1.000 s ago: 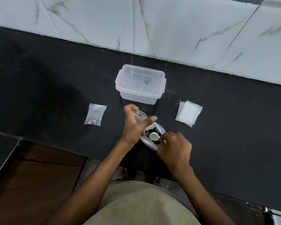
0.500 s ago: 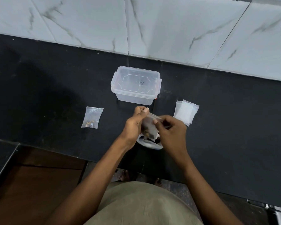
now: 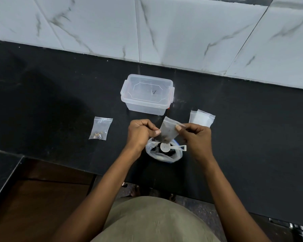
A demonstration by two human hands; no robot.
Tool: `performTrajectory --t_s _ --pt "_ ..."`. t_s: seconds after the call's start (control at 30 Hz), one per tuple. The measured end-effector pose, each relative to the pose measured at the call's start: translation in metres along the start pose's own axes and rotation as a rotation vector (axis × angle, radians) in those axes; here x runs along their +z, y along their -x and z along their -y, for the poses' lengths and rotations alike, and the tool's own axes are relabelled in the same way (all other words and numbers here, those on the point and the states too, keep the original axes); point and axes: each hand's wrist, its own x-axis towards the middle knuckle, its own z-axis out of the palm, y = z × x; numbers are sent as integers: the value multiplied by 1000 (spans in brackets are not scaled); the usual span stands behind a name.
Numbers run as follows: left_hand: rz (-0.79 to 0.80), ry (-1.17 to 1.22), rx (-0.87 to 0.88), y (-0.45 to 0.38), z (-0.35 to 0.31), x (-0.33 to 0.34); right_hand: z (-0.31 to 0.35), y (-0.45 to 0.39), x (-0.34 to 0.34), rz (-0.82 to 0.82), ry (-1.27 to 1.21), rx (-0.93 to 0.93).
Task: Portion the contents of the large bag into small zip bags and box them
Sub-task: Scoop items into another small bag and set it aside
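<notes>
Above the large bag (image 3: 153, 152), both hands hold a small zip bag (image 3: 168, 132) with dark pieces at its bottom. My left hand (image 3: 140, 132) pinches its left edge with curled fingers. With thumb on the front, my right hand (image 3: 195, 136) pinches its right side. The large bag stands open on the black counter, and a white scoop (image 3: 166, 147) lies across its mouth. A clear plastic box (image 3: 147, 100) with its lid on sits just beyond the hands.
A small zip bag with a few brownish pieces (image 3: 100, 128) lies on the counter to the left. A stack of empty zip bags (image 3: 201, 118) lies to the right. The tiled wall (image 3: 164, 32) rises behind the black counter (image 3: 51, 102).
My right hand has let go of the scoop, which now rests in the large bag. It has come up to the small bag, and both hands now hold it a little higher.
</notes>
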Motion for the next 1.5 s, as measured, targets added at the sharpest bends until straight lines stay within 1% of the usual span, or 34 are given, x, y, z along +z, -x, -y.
performTrajectory --t_s 0.1,0.13,0.23,0.33,0.43,0.53,0.7,0.83,1.0,1.2,1.33,1.5 --pt "46 13 -22 0 -3 1 -1 1 0 -3 -19 12" --pt "41 11 -26 -1 -3 1 -2 1 0 -6 -33 18" --pt "-39 -69 -36 -3 1 3 -3 2 -1 -16 -41 21" --pt "-41 -76 -33 0 4 5 -4 3 -3 -2 -33 21" --pt "-10 -58 28 3 5 5 -5 2 -3 28 -19 18" --pt "44 -53 130 3 5 6 -3 3 -3 60 20 3" --pt "-29 -62 202 4 4 10 1 5 -8 118 32 -11" --pt "-54 -98 216 9 6 11 2 4 -12 156 231 -121" --pt "-29 -130 190 14 6 19 8 4 -7 187 449 -260" --pt "-63 -168 205 23 2 23 8 3 -8 214 641 -461" --pt "-95 -152 183 25 2 23 13 0 -9 252 728 -531" --pt "-93 -142 155 32 0 22 18 -1 -4 328 756 -559"
